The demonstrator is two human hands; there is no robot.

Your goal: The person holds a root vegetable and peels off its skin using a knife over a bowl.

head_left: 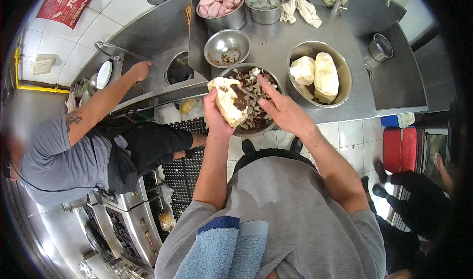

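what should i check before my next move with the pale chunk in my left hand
1. Left hand has the chunk: ok, held from the side and below.
2. Right hand has the tool: ok, but cannot tell its exact type.
3. Chunk surface all pale: not ok, brown shows on it.
4. Bowl under the work: ok, with scraps in it.
5. Space in the pot: ok, some shows around the two pale pieces.
6. Co-worker's hand clear: ok, well apart from yours.
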